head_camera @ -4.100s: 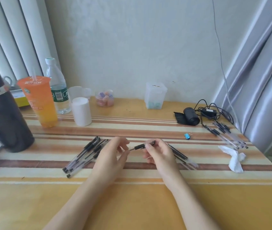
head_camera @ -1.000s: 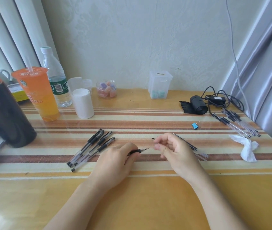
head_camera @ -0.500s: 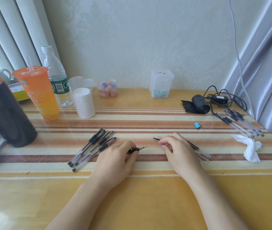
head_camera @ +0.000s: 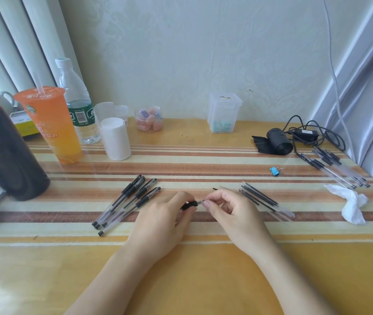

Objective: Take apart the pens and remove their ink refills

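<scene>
My left hand (head_camera: 160, 221) grips a pen (head_camera: 190, 204) by its black rubber grip, the tip pointing right. My right hand (head_camera: 231, 210) pinches the pen's tip between thumb and forefinger. A thin dark end (head_camera: 215, 189) sticks out behind the right fingers; I cannot tell what it is. Several capped pens (head_camera: 126, 203) lie in a bunch left of my left hand. Several loose ink refills (head_camera: 260, 200) lie just right of my right hand. Several more clear pens or barrels (head_camera: 338, 169) lie at the table's far right.
At the left stand a black flask (head_camera: 6, 153), an orange drink cup (head_camera: 49, 126), a water bottle (head_camera: 78, 105) and a white cylinder (head_camera: 115, 142). A blue binder clip (head_camera: 273, 171), black roll (head_camera: 278, 144), cables (head_camera: 313, 135) and crumpled tissue (head_camera: 351, 205) sit at the right.
My right hand has moved left to the pen's tip and now pinches it. Earlier the two hands were a little apart. The left hand keeps its hold on the pen.
</scene>
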